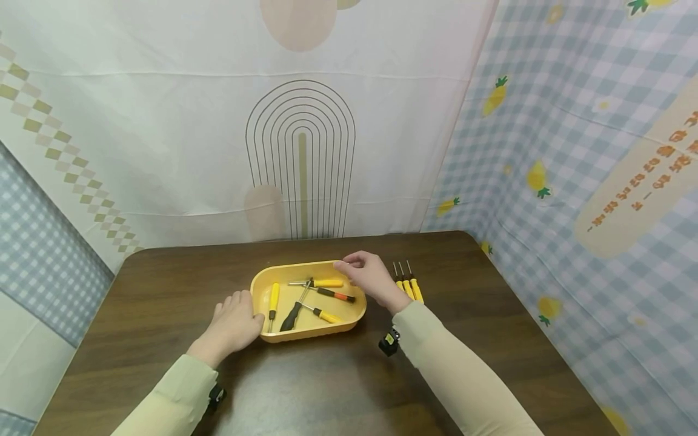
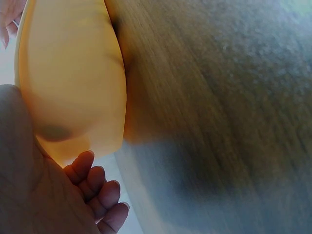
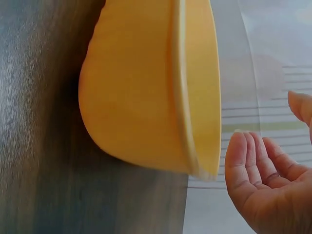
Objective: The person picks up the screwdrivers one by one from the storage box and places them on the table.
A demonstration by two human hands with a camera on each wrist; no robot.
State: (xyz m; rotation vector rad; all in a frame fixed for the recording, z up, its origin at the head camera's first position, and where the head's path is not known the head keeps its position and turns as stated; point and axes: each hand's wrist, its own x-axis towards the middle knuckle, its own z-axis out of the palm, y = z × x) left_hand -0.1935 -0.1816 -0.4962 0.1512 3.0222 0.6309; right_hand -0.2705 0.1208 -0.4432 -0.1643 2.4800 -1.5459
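Note:
A yellow plastic tray [image 1: 311,332] stands on the table, with several screwdrivers lying loosely in it. Among them are a yellow-handled screwdriver [image 1: 274,297] at the left, a black-handled screwdriver [image 1: 291,317] and a black-and-orange one [image 1: 342,297]. At the tray's left end my left hand [image 1: 235,321] holds the rim, thumb over the edge and fingers along the outer wall. My right hand [image 1: 373,280] hovers by the far right corner, fingers loosely bent and nothing in them; in the right wrist view this hand [image 3: 268,187] appears apart from the tray wall.
Three yellow-handled screwdrivers [image 1: 406,286] lie side by side right of the tray, tips pointing away, partly behind the right wrist. The dark wooden table [image 1: 163,290] ends at a patterned cloth [image 1: 180,151] behind. A checked cloth [image 1: 545,200] hangs along the right.

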